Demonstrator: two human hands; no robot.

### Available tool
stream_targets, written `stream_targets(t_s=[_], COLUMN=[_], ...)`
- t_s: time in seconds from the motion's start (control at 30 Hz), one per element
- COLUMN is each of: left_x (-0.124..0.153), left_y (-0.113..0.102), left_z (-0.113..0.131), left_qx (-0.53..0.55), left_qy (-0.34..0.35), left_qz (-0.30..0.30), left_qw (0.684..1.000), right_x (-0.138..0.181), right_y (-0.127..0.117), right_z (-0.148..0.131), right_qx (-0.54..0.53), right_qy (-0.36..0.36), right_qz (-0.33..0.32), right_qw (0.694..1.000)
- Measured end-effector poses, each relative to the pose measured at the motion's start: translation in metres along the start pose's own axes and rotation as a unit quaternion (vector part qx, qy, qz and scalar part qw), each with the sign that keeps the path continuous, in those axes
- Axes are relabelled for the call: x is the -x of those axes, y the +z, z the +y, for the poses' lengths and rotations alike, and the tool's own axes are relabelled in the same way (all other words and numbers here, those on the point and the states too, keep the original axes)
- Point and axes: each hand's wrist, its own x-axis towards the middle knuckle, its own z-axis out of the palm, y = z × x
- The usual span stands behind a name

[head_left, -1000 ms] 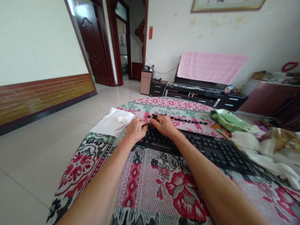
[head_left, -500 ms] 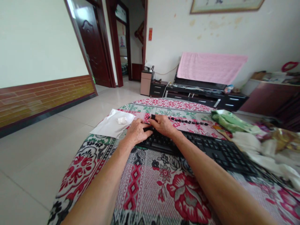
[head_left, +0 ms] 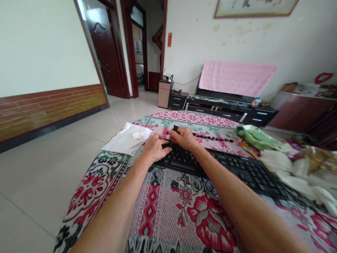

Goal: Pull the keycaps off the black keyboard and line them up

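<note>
A black computer keyboard (head_left: 238, 167) lies on the flower-patterned tablecloth. My left hand (head_left: 154, 149) grips its far left end, with the thumb on the keys and the fingers at the back edge. My right hand (head_left: 185, 138) is closed over the upper left keys. From its fingers sticks up the black end of a small tool (head_left: 175, 128); the tip is too small to make out. Behind the keyboard, a row of loose black keycaps (head_left: 213, 138) stretches to the right.
Left of the keyboard lies a white paper sheet (head_left: 123, 140) bearing a small crumpled white piece (head_left: 137, 135). At the right are a green cloth or bag (head_left: 258, 137), crumpled white tissue (head_left: 279, 160) and a cable. A pink towel (head_left: 237, 77) covers a screen farther back.
My right hand has risen slightly, and the tool's black end stands higher above the keys. My left hand stays at the keyboard's left end.
</note>
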Motion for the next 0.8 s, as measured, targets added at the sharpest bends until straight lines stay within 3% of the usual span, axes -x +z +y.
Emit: stream_targets(t_s=[0.3, 0.53, 0.8], left_x=[-0.001, -0.004, -0.005], left_y=[-0.004, 0.003, 0.008], left_z=[0.009, 0.018, 0.017], left_qx=[0.023, -0.023, -0.030], left_qy=[-0.039, -0.067, -0.048], left_qz=[0.008, 0.034, 0.051], left_qw=[0.999, 0.997, 0.997], right_x=[0.010, 0.017, 0.020], right_y=[-0.015, -0.022, -0.020], right_z=[0.009, 0.013, 0.019], right_qx=[-0.144, -0.099, -0.102], right_qy=[0.037, 0.060, 0.032], right_qz=[0.110, 0.127, 0.080], right_qw=[0.983, 0.985, 0.991])
